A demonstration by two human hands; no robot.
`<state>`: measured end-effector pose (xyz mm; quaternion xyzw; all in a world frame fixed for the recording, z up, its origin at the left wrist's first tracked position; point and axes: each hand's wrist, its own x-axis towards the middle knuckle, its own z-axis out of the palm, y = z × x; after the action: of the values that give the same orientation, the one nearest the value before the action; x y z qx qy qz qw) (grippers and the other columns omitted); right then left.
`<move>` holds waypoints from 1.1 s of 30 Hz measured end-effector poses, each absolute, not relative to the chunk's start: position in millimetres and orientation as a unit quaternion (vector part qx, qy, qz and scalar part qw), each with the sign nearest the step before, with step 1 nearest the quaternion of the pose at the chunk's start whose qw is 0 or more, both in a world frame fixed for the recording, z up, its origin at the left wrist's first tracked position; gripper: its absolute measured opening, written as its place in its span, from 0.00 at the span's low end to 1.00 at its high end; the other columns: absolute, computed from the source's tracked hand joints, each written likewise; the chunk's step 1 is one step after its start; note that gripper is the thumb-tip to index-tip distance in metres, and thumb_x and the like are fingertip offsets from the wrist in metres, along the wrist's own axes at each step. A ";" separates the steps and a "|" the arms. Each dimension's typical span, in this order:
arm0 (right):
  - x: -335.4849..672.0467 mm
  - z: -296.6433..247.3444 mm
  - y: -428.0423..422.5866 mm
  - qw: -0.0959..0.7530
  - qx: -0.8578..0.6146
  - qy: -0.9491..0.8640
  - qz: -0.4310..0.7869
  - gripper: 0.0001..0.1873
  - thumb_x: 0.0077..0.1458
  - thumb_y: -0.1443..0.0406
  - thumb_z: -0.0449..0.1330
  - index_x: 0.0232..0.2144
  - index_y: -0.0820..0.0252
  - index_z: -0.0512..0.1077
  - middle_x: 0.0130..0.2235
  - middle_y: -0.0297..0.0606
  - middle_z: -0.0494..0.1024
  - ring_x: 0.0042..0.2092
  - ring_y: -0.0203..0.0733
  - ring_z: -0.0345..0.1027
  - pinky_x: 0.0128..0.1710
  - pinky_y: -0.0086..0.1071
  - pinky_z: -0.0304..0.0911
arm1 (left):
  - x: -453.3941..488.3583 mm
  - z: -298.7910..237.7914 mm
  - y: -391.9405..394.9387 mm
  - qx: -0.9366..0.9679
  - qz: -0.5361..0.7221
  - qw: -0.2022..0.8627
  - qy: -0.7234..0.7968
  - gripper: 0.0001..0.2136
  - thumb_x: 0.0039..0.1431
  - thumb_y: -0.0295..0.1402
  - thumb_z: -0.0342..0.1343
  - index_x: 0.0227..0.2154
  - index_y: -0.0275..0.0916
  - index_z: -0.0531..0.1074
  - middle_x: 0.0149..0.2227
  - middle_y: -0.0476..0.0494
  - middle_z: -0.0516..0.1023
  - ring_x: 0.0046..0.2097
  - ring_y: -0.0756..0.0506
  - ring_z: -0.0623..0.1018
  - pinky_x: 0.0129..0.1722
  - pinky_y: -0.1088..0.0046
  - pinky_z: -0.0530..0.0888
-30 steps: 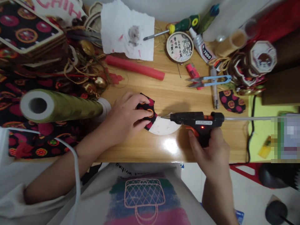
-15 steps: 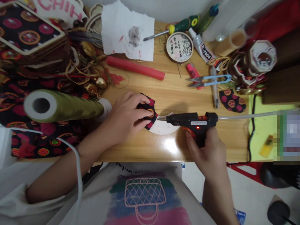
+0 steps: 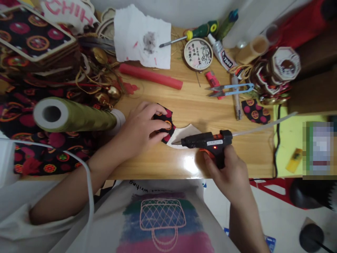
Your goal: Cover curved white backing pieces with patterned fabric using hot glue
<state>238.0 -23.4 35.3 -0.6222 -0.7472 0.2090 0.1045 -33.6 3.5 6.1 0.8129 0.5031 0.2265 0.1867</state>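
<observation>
My left hand presses its fingers down on a piece of black patterned fabric that lies partly over a white card shape on the wooden table. My right hand is wrapped round the handle of a black glue gun whose red light is on. The gun's nozzle points left and sits at the card's lower edge, right by the fabric. A clear glue stick juts from the gun's back.
A green fabric roll lies left of my hand. Behind are a red stick, stained paper, a screwdriver, a round ornament, a glue tube, blue snips and another fabric piece.
My right hand has brought the glue gun leftward and slightly nearer, its nozzle now at the card's edge beside the fabric. My left hand has stayed on the fabric.
</observation>
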 end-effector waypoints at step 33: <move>237.2 34.7 -23.7 0.116 -0.584 -0.777 0.205 0.11 0.56 0.57 0.56 0.32 0.53 0.56 0.23 0.30 0.67 0.22 0.37 0.60 0.20 0.29 0.53 | -33.6 5.4 3.8 0.801 0.226 0.215 0.511 0.05 0.60 0.34 0.59 0.36 0.45 0.80 0.48 0.42 0.75 0.50 0.38 0.73 0.49 0.54 0.71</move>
<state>237.2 -23.7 34.7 -0.5835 -0.7771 0.2055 0.1159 -33.6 3.8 5.4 0.8013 0.5105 0.2258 0.2153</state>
